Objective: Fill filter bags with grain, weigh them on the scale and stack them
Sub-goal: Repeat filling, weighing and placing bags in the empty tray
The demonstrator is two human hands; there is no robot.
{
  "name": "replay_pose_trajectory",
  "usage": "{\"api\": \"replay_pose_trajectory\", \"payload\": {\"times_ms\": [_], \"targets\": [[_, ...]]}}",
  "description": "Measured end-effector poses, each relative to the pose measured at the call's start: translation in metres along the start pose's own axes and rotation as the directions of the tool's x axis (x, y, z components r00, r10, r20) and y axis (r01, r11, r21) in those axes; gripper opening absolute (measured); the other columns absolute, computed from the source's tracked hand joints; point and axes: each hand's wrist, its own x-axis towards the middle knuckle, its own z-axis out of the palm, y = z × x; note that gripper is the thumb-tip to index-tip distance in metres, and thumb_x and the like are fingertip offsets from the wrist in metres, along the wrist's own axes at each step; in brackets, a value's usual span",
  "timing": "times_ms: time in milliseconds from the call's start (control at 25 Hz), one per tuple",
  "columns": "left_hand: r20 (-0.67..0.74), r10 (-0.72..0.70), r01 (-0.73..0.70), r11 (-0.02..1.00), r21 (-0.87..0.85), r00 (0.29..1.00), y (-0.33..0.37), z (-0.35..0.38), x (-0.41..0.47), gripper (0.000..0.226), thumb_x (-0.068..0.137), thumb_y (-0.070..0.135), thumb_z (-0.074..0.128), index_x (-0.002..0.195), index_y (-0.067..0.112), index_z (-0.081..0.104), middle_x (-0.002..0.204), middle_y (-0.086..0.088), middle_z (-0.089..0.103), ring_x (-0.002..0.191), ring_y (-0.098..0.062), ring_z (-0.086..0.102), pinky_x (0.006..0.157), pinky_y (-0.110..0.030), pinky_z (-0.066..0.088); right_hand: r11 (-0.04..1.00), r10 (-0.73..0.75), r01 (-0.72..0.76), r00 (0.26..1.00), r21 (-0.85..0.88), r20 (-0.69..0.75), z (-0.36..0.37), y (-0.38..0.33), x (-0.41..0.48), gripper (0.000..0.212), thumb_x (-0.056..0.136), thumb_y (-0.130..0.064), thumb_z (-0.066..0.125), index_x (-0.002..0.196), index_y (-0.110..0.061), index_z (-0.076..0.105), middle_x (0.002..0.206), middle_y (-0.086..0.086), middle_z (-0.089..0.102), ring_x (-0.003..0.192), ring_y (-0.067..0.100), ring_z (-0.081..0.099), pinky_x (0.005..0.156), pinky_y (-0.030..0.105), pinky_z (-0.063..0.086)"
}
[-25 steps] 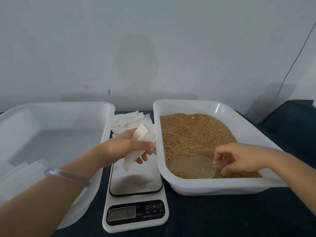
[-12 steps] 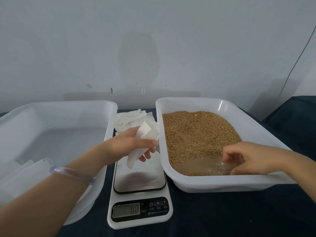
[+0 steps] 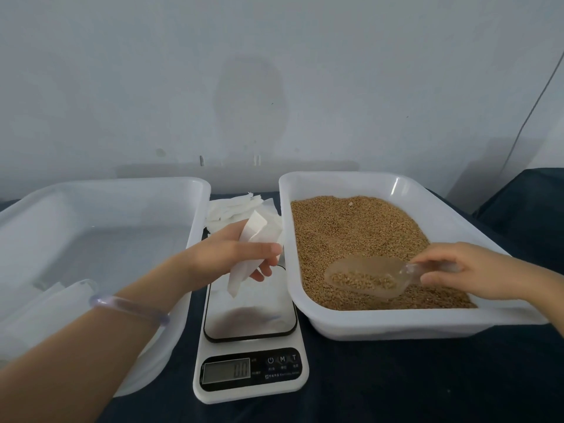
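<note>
Dark tabletop [image 3: 396, 386]. Translucent left tub [image 3: 122, 183] at its left edge, grain tub [image 3: 381, 326] toward the right, grain [image 3: 351, 227] inside. Digital scale [image 3: 250, 389] between them, near the front edge. Left hand [image 3: 225, 254] pinching a filter bag [image 3: 259, 230] above the scale. Right hand [image 3: 464, 270] gripping a clear scoop [image 3: 363, 279] of grain over the grain tub. Spare bags [image 3: 232, 207] behind the scale.

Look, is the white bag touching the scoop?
Apart. Head view: the left hand holds the bag above the scale, the scoop is over the grain, tray wall between them.
</note>
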Motion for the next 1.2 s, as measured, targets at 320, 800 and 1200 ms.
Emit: {"api": "replay_pose_trajectory", "payload": {"times_ms": [320, 800, 1200], "targets": [[-0.147, 0.102, -0.062, 0.965, 0.253, 0.984, 0.047, 0.053, 0.027, 0.053, 0.069, 0.048, 0.078, 0.112, 0.032, 0.052, 0.097, 0.014, 0.062, 0.092, -0.005, 0.061, 0.068, -0.017, 0.047, 1.000, -0.008, 0.016, 0.958, 0.024, -0.288, -0.022, -0.006, -0.015, 0.029, 0.079, -0.044, 0.051, 0.108, -0.048, 0.054, 0.111, -0.026, 0.059, 0.105, -0.003, 0.055, 0.093, 0.028, 0.041], [-0.241, 0.097, -0.011, 0.942, 0.334, 0.966, 0.013, 0.076, 0.043, 0.045, 0.063, 0.054, 0.076, 0.094, 0.035, 0.049, 0.090, 0.011, 0.052, 0.108, -0.022, 0.048, 0.086, -0.039, 0.049, 0.989, -0.133, 0.095, 0.914, -0.117, -0.383, -0.064, -0.032, -0.019, 0.040, 0.066, -0.058, 0.049, 0.105, -0.051, 0.056, 0.105, -0.025, 0.061, 0.106, 0.002, 0.055, 0.099, 0.034, 0.040], [-0.285, 0.185, -0.023, 0.872, 0.489, 0.941, 0.029, 0.081, 0.057, 0.047, 0.066, 0.060, 0.073, 0.090, 0.029, 0.047, 0.081, 0.014, 0.051, 0.092, -0.007, 0.050, 0.092, -0.041, 0.046, 0.977, -0.182, 0.127, 0.914, -0.169, -0.362, -0.088, -0.033, -0.018, 0.037, 0.066, -0.060, 0.052, 0.101, -0.054, 0.061, 0.101, -0.029, 0.064, 0.104, -0.005, 0.058, 0.100, 0.035, 0.042]]}}
